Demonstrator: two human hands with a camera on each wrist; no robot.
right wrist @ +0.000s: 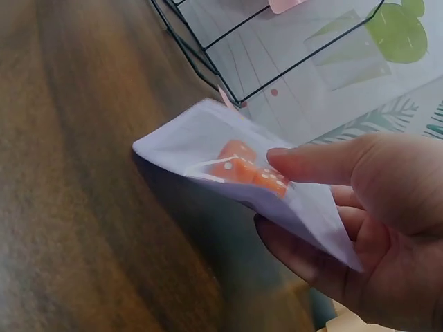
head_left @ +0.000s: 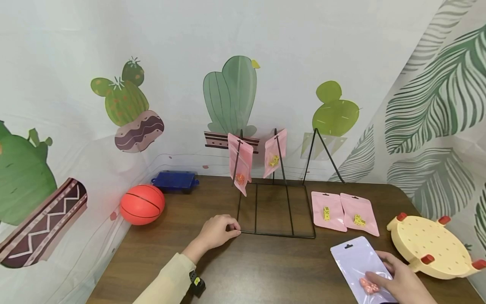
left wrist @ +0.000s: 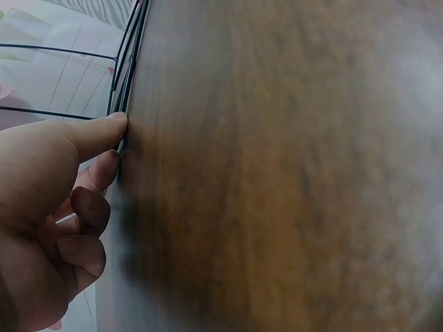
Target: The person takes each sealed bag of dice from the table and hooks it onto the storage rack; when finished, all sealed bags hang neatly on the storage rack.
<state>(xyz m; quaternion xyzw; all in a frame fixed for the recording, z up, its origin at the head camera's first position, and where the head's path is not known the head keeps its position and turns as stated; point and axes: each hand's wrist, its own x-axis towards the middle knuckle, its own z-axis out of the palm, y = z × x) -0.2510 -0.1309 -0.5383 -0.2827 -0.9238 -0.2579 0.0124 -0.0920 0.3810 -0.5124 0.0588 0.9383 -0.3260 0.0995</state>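
Observation:
At the front left corner of a black wire rack point(head_left: 279, 234), my left hand point(head_left: 217, 231) pinches the bottom wire between thumb and index finger. My right hand point(head_left: 404, 278) holds a lavender zip bag point(head_left: 351, 255), its thumb on the front beside orange dice point(right wrist: 235, 162) that show through the clear face. The bag is tilted, its hang-hole end pointing toward the rack. From the rack's left and middle arms hang pink bags point(head_left: 243, 154), one with orange dice and another point(head_left: 270, 154) with yellow dice. The right arm carries no bag.
Two pink bags with yellow dice, one point(head_left: 319, 207) overlapping the other point(head_left: 366, 209), lie right of the rack. Beyond them a round yellow stool-like piece point(head_left: 429, 245) has red-tipped legs pointing up. A red ball point(head_left: 142, 204) and a blue tray-like object point(head_left: 174, 180) stand back left.

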